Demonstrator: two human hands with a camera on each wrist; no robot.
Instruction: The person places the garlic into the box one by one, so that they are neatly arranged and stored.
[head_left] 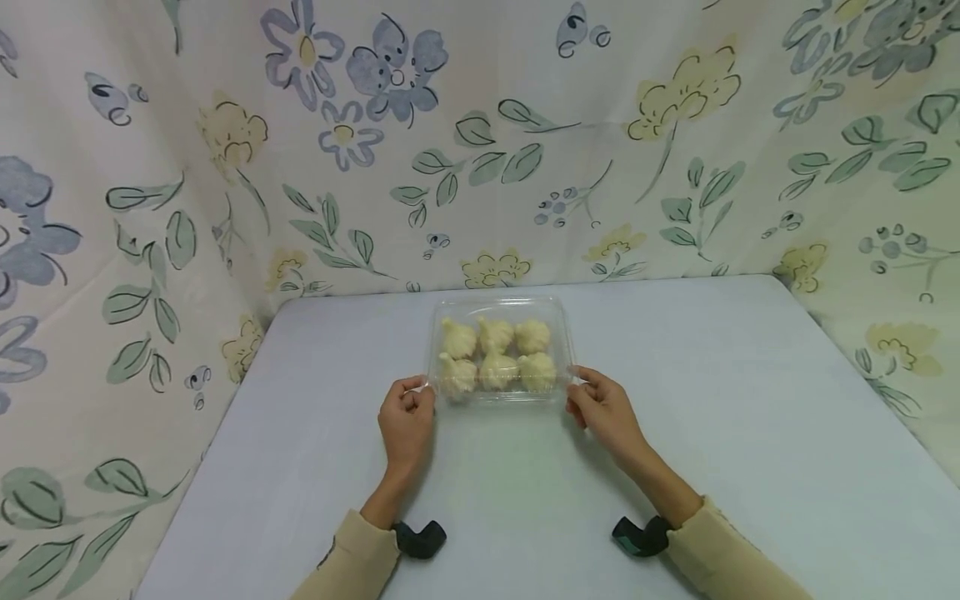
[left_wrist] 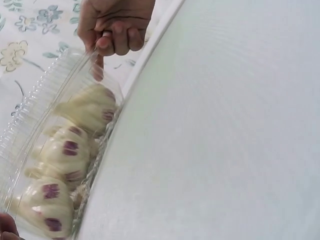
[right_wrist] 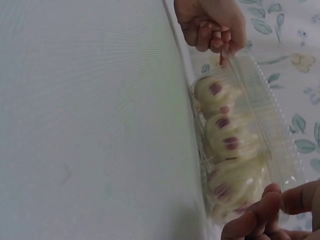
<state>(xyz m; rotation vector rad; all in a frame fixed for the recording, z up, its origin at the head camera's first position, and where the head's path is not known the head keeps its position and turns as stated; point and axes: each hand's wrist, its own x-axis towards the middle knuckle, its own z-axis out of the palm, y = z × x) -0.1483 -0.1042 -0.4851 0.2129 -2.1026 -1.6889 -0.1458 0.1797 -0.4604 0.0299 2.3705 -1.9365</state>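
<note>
A clear plastic clamshell box [head_left: 498, 308] sits toward the back of the white table with its lid down. Inside, several pale yellow, bun-like pieces [head_left: 497, 372] with pointed tips stand in two rows; the wrist views show purple patches on their sides. At the box's near left corner, my left hand [head_left: 407, 421] pinches the rim between thumb and finger, the other fingers curled. My right hand [head_left: 606, 414] pinches the rim at the near right corner. Each wrist view shows the opposite hand at the top and part of its own hand at a lower corner.
The white table [head_left: 510, 500] reaches back to a floral curtain [head_left: 480, 167], which also hangs along both sides. Black wrist mounts [head_left: 422, 540] stick out from the beige sleeves [head_left: 352, 554].
</note>
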